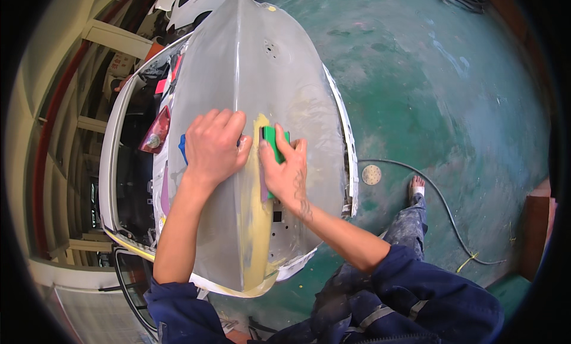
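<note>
A grey car body panel [202,88] with a raised ridge lies in front of me, a band of yellow filler [257,225] running along it. My right hand [285,168] grips a green sanding block [275,143] with a purple strip along its left side. The block rests on the filler band. To its left, my left hand [215,143] is closed over the panel, knuckles up and fingers curled. A bit of something blue [182,149] peeks out beside it; whether the hand holds it is hidden.
A red tail light [156,132] sits along the car's left side, near a dark window opening [134,154]. On the green floor to the right lie a round perforated disc [372,175] and a dark hose [443,195]. My foot [417,184] stands close to both.
</note>
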`<state>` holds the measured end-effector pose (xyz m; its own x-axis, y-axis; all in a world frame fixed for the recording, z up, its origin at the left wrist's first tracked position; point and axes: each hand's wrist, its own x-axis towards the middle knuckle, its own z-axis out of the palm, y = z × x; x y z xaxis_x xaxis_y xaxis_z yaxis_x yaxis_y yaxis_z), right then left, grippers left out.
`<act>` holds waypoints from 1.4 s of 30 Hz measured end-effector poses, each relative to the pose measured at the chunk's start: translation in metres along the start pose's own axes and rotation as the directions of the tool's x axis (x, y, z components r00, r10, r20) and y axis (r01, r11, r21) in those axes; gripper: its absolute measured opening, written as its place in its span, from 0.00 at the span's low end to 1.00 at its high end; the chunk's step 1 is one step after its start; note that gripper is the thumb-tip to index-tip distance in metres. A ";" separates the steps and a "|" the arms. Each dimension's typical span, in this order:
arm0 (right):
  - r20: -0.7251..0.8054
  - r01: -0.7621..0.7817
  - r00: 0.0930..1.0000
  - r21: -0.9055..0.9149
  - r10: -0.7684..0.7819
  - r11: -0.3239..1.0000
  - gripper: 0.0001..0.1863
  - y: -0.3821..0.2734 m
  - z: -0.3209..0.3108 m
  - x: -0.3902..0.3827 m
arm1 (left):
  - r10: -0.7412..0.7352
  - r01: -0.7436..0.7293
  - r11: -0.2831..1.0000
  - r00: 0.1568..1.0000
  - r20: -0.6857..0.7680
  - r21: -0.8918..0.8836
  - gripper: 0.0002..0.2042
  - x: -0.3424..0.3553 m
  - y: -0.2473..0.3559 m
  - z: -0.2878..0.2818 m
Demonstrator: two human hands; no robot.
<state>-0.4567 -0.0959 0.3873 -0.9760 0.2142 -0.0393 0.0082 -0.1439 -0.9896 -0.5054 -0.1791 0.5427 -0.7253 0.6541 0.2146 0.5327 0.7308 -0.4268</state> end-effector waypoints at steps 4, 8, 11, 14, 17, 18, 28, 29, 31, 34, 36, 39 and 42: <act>-0.020 -0.094 0.995 -0.012 0.094 0.995 0.35 0.000 0.001 0.034 | 0.013 -0.013 1.000 1.000 0.004 -0.001 0.11 0.001 0.006 0.005; 0.030 -0.007 1.000 0.037 0.006 0.999 0.34 0.000 -0.005 -0.021 | 0.017 -0.017 1.000 0.999 0.028 0.013 0.10 0.001 0.001 0.004; -0.002 -0.058 0.998 0.009 0.058 0.998 0.33 0.004 -0.006 0.049 | 0.024 -0.024 1.000 1.000 0.009 0.002 0.10 0.009 0.006 0.008; -0.022 -0.045 0.999 0.006 0.045 0.999 0.34 0.004 0.001 0.034 | -0.004 0.004 1.000 1.000 0.005 0.013 0.10 0.007 0.004 0.007; 0.040 0.038 0.998 0.071 -0.041 0.997 0.33 -0.002 -0.008 -0.045 | -0.045 0.044 0.998 0.999 -0.017 -0.051 0.10 0.001 0.000 0.007; 0.026 0.051 0.998 0.058 -0.052 0.997 0.34 -0.006 -0.012 -0.036 | -0.037 0.036 0.998 0.999 -0.014 -0.057 0.09 0.008 0.002 0.001; 0.022 0.082 0.996 0.103 -0.085 0.991 0.37 -0.005 -0.012 -0.026 | -0.132 0.154 0.969 0.984 0.119 -0.192 0.34 -0.022 0.001 -0.028; 0.036 0.100 0.994 0.114 -0.104 0.988 0.37 -0.012 -0.011 -0.024 | -0.170 0.203 0.963 0.968 0.187 -0.178 0.37 -0.030 -0.004 -0.030; 0.064 0.021 0.997 0.138 -0.030 0.990 0.37 -0.011 -0.007 0.018 | -0.203 0.241 0.935 0.965 0.163 -0.259 0.35 -0.030 -0.006 -0.018; 0.045 -0.009 0.999 0.166 0.002 0.986 0.37 -0.013 -0.010 0.029 | -0.178 0.208 0.942 0.975 0.134 -0.262 0.28 -0.024 -0.001 -0.014; 0.062 0.050 0.996 0.171 -0.061 0.984 0.36 -0.011 -0.011 -0.025 | -0.118 0.137 0.964 0.989 0.094 -0.228 0.24 -0.023 -0.009 -0.016; 0.120 0.055 0.990 0.161 -0.075 0.985 0.36 -0.013 -0.011 -0.018 | -0.030 0.032 0.982 0.999 0.011 -0.184 0.23 -0.032 -0.020 -0.009; 0.041 0.070 0.996 0.132 -0.076 0.989 0.36 -0.009 -0.015 0.039 | 0.078 -0.086 0.989 0.995 -0.068 -0.121 0.17 0.002 0.001 -0.004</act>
<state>-0.4916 -0.0721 0.3923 -0.9818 0.1852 0.0417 -0.0890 -0.2546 -0.9630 -0.5044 -0.1757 0.5463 -0.6503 0.7209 0.2397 0.6419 0.6901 -0.3341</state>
